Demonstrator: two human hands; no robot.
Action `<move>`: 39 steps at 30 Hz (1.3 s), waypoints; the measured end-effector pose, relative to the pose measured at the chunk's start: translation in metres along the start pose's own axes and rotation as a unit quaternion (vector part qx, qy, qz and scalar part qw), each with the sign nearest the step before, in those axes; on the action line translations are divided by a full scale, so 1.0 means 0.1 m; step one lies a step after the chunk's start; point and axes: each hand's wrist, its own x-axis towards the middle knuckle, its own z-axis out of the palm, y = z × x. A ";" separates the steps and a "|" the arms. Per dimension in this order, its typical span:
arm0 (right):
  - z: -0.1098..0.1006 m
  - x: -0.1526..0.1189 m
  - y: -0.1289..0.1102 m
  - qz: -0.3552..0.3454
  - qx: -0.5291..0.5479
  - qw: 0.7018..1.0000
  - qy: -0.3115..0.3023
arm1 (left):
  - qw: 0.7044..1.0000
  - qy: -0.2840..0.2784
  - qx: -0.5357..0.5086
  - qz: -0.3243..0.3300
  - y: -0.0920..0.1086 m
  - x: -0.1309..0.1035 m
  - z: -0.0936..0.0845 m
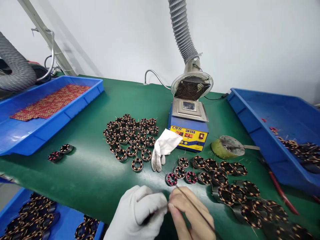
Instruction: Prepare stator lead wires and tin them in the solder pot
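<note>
My left hand [140, 213], in a white glove, is closed around a small dark part, mostly hidden by the fingers; the sliver that shows looks like one of the motor stators. Touching its fingertips is my bare right hand [188, 211], pinched, with a thin dark rod [197, 209] held across it. Just beyond the hands sits a stator with pink and black insulation [171, 179]. Several copper-wound stators [205, 178] spread to the right, and another group of stators [131, 151] stands further back on the left. An empty white glove [166, 145] lies between the groups.
A blue solder pot [188, 133] with a lit display stands under an exhaust hood [192, 86]. Right of it are a yellow-green cup [222, 148] and a red-handled tool [283, 193]. Blue trays [96, 87] flank the green table [87, 183]; another blue bin [67, 213] is below left.
</note>
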 end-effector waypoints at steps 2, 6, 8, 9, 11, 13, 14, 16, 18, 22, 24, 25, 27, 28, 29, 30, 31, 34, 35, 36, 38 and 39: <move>0.03 -0.03 0.02 0.147 0.151 0.977 -0.035 | 0.998 -0.011 0.038 0.041 0.02 0.03 -0.04; 0.03 -0.06 0.06 0.245 0.343 0.906 -0.036 | 0.995 -0.011 0.069 0.071 0.04 0.05 -0.07; -0.01 -0.05 0.07 0.224 0.290 0.930 -0.007 | 0.999 -0.008 0.018 0.039 0.02 0.04 -0.05; -0.03 -0.04 0.06 0.212 0.260 0.942 0.004 | 1.000 -0.011 -0.015 0.017 0.01 0.03 -0.03; -0.05 -0.01 0.05 0.180 0.220 0.959 0.021 | 0.999 -0.026 -0.047 -0.010 -0.02 0.01 0.00; -0.07 0.01 0.04 0.155 0.189 0.969 0.038 | 0.999 -0.035 -0.017 -0.004 -0.04 0.00 0.02; -0.07 0.02 0.04 0.144 0.176 0.973 0.045 | 0.999 -0.037 0.010 0.011 -0.03 0.00 0.03; -0.09 0.02 0.03 0.126 0.156 0.978 0.058 | 0.997 -0.018 0.059 0.054 -0.02 0.01 0.02; -0.09 0.01 0.04 0.110 0.142 0.982 0.063 | 0.994 0.010 0.073 0.076 0.00 0.02 0.00; -0.02 -0.02 0.08 0.051 0.126 0.989 0.052 | 0.999 0.001 -0.036 0.010 0.00 0.04 -0.03; 0.03 -0.01 0.09 -0.018 0.097 0.989 0.106 | 0.996 -0.010 -0.084 -0.010 -0.02 0.03 -0.02; 0.04 0.00 0.09 -0.054 0.071 0.988 0.124 | 0.996 -0.010 -0.088 -0.015 -0.02 0.02 -0.01; 0.02 0.03 0.06 -0.099 0.001 0.991 0.092 | 0.996 -0.005 -0.081 -0.031 -0.01 0.01 0.01; 0.00 0.05 0.05 -0.109 -0.033 0.992 0.055 | 0.996 -0.005 -0.074 -0.039 0.00 0.00 0.02; -0.02 0.06 0.02 -0.110 -0.059 0.992 0.022 | 0.997 -0.004 -0.061 -0.044 0.01 0.01 0.02; -0.04 0.06 0.00 -0.099 -0.073 0.992 0.003 | 0.999 -0.007 -0.033 -0.030 0.03 0.02 0.01; -0.05 0.05 -0.01 -0.072 -0.069 0.995 -0.004 | 1.000 -0.009 0.006 -0.002 0.04 0.03 0.00; -0.01 0.00 -0.02 0.095 0.089 0.991 -0.040 | 0.984 -0.001 0.146 0.100 0.07 0.08 -0.04; 0.01 -0.02 -0.02 0.153 0.179 0.970 -0.063 | 0.979 0.008 0.165 0.120 0.08 0.09 -0.06; 0.02 -0.03 0.00 0.193 0.262 0.943 -0.076 | 0.979 0.020 0.162 0.119 0.08 0.10 -0.06; 0.02 -0.04 0.03 0.202 0.334 0.919 -0.057 | 0.989 0.017 0.121 0.079 0.07 0.09 -0.07; 0.01 -0.04 0.04 0.175 0.309 0.934 -0.031 | 0.995 0.003 0.087 0.051 0.07 0.09 -0.07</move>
